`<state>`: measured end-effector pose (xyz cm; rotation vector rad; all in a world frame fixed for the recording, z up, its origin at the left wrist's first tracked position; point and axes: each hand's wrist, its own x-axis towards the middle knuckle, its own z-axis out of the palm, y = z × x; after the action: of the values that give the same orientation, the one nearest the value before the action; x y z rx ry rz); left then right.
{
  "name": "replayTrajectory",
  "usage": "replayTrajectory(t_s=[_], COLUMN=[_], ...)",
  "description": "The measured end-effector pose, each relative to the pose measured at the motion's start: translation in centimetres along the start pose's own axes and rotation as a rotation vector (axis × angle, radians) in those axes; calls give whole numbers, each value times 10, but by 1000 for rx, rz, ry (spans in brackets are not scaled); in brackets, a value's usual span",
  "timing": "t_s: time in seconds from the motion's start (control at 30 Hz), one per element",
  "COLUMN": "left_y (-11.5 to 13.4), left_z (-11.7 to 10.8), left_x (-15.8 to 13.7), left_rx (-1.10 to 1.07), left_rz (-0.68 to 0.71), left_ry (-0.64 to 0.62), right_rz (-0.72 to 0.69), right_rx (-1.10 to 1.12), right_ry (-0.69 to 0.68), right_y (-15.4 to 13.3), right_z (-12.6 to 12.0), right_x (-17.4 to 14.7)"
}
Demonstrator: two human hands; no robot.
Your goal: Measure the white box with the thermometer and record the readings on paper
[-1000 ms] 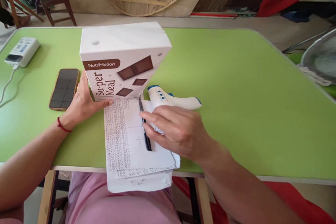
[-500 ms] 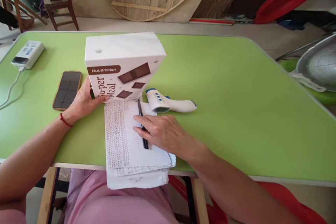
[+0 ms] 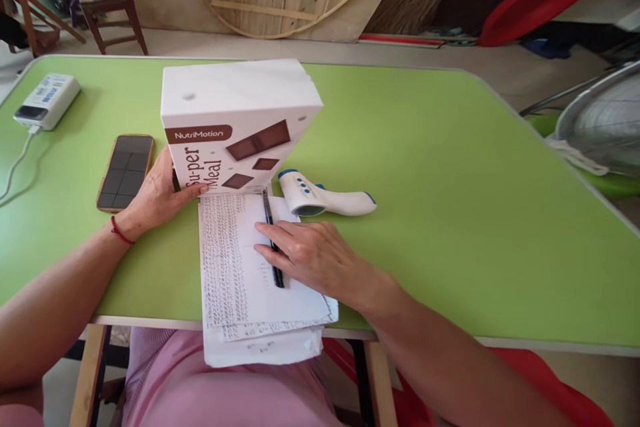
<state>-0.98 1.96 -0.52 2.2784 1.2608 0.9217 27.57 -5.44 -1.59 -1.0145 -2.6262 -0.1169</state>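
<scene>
Box (image 3: 240,125), white carton printed "NutriMotion Su-per Meal", stands upright on the green bench (image 3: 450,200), tilted a bit away from the camera. Left hand (image 3: 160,197) cups its lower left corner, thumb across the front face, fingers behind the side; loose grip on the box, not lifting. Right hand (image 3: 315,257) lies flat and open, palm down, on the paper stack (image 3: 240,267), fingertips touching the black pen (image 3: 273,240) that lies lengthwise on the top sheet. Nothing gripped there. Paper butts against the box's bottom edge and overhangs the near bench edge. Infrared thermometer (image 3: 325,197) lies on its side just right of the box, touching the paper's far corner. Phone (image 3: 125,170) face up left of the left hand; power bank (image 3: 46,100) with cable at far left.
</scene>
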Motion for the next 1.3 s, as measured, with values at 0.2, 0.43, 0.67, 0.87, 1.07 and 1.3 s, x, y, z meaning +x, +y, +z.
replayTrajectory(t_s=[0.2,0.43,0.67,0.87,1.07,1.3], left_y=[-1,1,5,13,24,31], left_z=[0,0,-1,-11,-16,-15], left_x=[0,1,1,1,-2,-5], left_rx=[-7,-47,-137,-190,-237,-237], left_rz=[-11,-48,-147,-190,-252,-278], left_ry=[-10,-4,64,97,45,-24], right_rz=[7,89,341,557,515,452], right_rx=[27,102,-141,39,882,1458], right_ry=[5,286,-132,-55,366,-24], right_y=[-1,26,78,79,24,-36], right_z=[-1,-19,-14,-18,-29,-6], right_x=[2,-3,-19,-11,-3,6])
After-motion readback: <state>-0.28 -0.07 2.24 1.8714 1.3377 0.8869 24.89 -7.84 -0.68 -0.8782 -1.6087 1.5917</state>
